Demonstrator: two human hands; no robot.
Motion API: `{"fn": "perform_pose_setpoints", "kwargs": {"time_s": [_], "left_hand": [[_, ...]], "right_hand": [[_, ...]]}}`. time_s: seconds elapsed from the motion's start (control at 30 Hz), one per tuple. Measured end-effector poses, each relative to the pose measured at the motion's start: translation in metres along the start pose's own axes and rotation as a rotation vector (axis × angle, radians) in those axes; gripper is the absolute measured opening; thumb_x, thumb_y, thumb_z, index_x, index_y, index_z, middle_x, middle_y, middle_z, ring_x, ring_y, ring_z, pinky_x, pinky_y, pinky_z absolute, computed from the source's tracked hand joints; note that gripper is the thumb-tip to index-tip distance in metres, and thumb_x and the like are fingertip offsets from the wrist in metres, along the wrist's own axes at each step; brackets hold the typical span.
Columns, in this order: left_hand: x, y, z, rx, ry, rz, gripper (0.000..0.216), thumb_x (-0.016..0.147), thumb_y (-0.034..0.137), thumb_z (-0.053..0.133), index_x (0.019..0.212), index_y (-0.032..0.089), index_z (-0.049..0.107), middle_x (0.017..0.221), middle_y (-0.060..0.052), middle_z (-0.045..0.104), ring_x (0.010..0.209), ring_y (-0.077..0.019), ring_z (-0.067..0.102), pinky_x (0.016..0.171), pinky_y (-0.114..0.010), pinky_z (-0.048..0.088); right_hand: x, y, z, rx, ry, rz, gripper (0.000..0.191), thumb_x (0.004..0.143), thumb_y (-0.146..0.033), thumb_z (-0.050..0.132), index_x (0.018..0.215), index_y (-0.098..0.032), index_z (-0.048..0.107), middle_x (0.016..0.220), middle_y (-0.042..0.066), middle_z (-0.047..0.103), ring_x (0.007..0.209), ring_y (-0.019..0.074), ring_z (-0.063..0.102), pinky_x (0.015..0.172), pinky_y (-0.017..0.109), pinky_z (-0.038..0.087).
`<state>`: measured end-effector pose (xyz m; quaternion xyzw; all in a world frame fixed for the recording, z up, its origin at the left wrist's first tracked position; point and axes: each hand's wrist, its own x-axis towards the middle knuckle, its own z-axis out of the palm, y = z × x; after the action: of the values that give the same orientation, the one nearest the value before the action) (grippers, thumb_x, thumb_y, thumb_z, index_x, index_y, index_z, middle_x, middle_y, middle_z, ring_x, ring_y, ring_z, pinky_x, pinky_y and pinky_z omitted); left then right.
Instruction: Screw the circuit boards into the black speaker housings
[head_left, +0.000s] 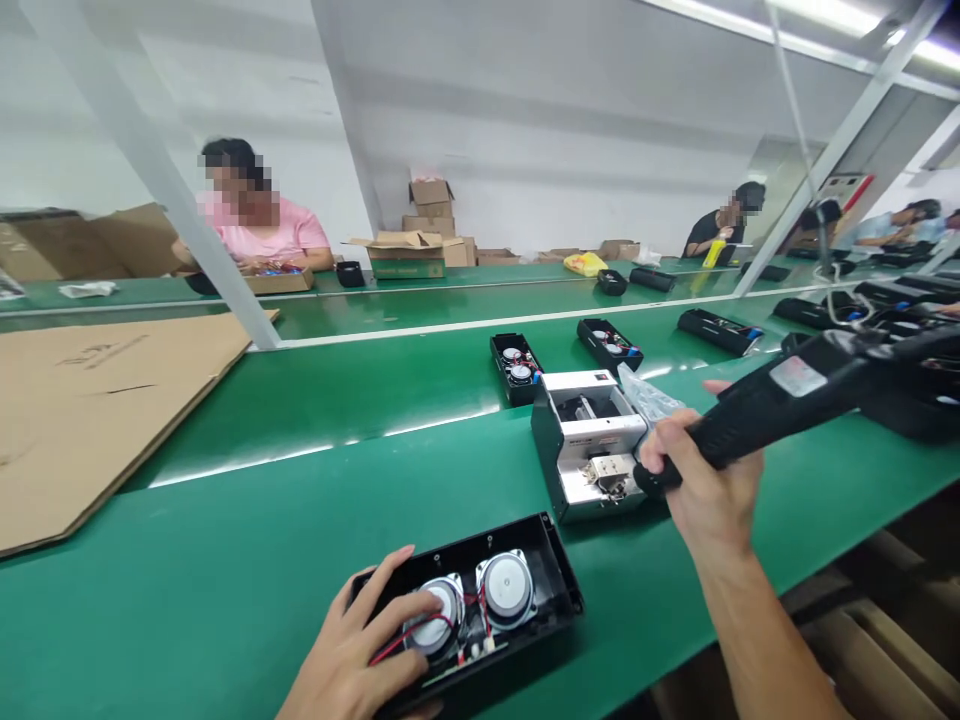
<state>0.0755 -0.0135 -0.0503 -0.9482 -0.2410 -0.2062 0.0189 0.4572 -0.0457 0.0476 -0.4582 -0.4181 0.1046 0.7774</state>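
My left hand (360, 645) lies with spread fingers on the near end of a black speaker housing (525, 545) that holds two round silver drivers and red wires. It rests on the green bench (300, 520) at the bottom centre. My right hand (701, 475) is closed round the black electric screwdriver (787, 395), whose tip points down at the outlet of a grey screw feeder box (589, 440). A cable runs up from the screwdriver.
Several more open speaker housings (516, 365) lie on the green conveyor behind. A flat cardboard sheet (90, 400) covers the left. Clear plastic bag (651, 398) beside the feeder. People sit working at the far side (255, 225), cardboard boxes (409, 250) stacked behind.
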Motion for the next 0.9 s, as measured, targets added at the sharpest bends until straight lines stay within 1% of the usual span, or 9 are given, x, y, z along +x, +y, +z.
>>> {"fn": "perform_pose_setpoints", "kwargs": {"time_s": [0.07,0.17,0.3,0.43,0.53,0.63,0.73,0.8,0.9], "left_hand": [[0.0,0.0,0.002,0.032,0.02,0.012,0.012,0.077,0.027,0.084,0.083,0.031,0.075,0.13,-0.002,0.078,0.156,-0.0424,0.046,0.117,-0.055,0.045],[-0.004,-0.008,0.01,0.063,0.077,0.088,0.011,0.077,0.03,0.083,0.083,0.031,0.074,0.131,-0.002,0.077,0.156,-0.0425,0.045,0.113,-0.052,0.047],[-0.006,-0.018,0.015,0.063,0.106,0.169,0.011,0.077,0.03,0.081,0.085,0.03,0.073,0.133,-0.002,0.075,0.159,-0.0419,0.04,0.115,-0.052,0.043],[-0.003,-0.01,0.011,0.03,0.108,0.11,0.013,0.075,0.025,0.08,0.083,0.03,0.071,0.131,-0.001,0.076,0.16,-0.0408,0.037,0.119,-0.053,0.037],[-0.001,-0.002,0.009,-0.059,0.091,0.03,0.014,0.078,0.021,0.08,0.084,0.03,0.071,0.129,0.0,0.076,0.161,-0.0379,0.038,0.122,-0.053,0.034],[-0.001,0.001,0.012,-0.146,0.122,-0.007,0.013,0.081,0.024,0.081,0.082,0.03,0.07,0.127,0.001,0.077,0.161,-0.0357,0.038,0.125,-0.051,0.028],[-0.003,0.001,0.014,-0.186,0.162,0.002,0.015,0.082,0.028,0.084,0.08,0.028,0.069,0.126,0.001,0.077,0.162,-0.0355,0.037,0.129,-0.051,0.021],[-0.003,0.003,0.014,-0.196,0.139,-0.024,0.015,0.084,0.028,0.084,0.082,0.028,0.069,0.127,0.001,0.077,0.162,-0.0359,0.036,0.13,-0.053,0.02],[-0.004,0.006,0.013,-0.186,0.088,-0.07,0.016,0.083,0.027,0.086,0.083,0.027,0.07,0.128,0.0,0.076,0.161,-0.038,0.039,0.129,-0.056,0.024]], "right_hand": [[0.005,0.001,0.009,-0.042,-0.028,-0.049,0.053,0.093,-0.034,0.082,0.136,-0.032,0.05,0.067,-0.014,0.064,0.049,0.0124,0.056,0.061,0.032,0.05],[0.006,0.004,0.017,-0.186,-0.081,-0.034,0.044,0.093,-0.035,0.082,0.126,-0.03,0.052,0.066,-0.014,0.063,0.049,0.0125,0.057,0.063,0.033,0.051],[-0.002,0.002,0.015,-0.256,-0.204,0.151,0.05,0.089,-0.04,0.087,0.127,-0.029,0.056,0.068,-0.011,0.063,0.049,0.0125,0.055,0.055,0.031,0.049],[-0.024,-0.009,0.001,-0.217,-0.335,0.34,0.055,0.087,-0.043,0.091,0.129,-0.027,0.059,0.066,-0.01,0.061,0.048,0.0119,0.053,0.05,0.029,0.049],[-0.04,-0.025,-0.009,-0.01,-0.331,0.342,0.051,0.092,-0.042,0.086,0.132,-0.029,0.058,0.069,-0.008,0.062,0.045,0.0121,0.054,0.044,0.028,0.046],[-0.048,-0.048,-0.007,0.153,-0.291,0.292,0.042,0.096,-0.044,0.082,0.13,-0.032,0.061,0.062,-0.009,0.057,0.04,0.0125,0.052,0.041,0.027,0.043],[-0.058,-0.071,0.008,0.186,-0.181,0.271,0.032,0.098,-0.042,0.079,0.124,-0.032,0.065,0.059,-0.008,0.053,0.042,0.0122,0.05,0.043,0.027,0.042],[-0.068,-0.078,0.022,0.246,-0.112,0.267,0.032,0.099,-0.04,0.077,0.128,-0.032,0.064,0.06,-0.008,0.051,0.044,0.0112,0.047,0.043,0.027,0.04],[-0.085,-0.074,0.039,0.361,-0.194,0.259,0.033,0.102,-0.038,0.074,0.132,-0.036,0.06,0.059,-0.009,0.05,0.043,0.0109,0.047,0.043,0.027,0.039]]}}
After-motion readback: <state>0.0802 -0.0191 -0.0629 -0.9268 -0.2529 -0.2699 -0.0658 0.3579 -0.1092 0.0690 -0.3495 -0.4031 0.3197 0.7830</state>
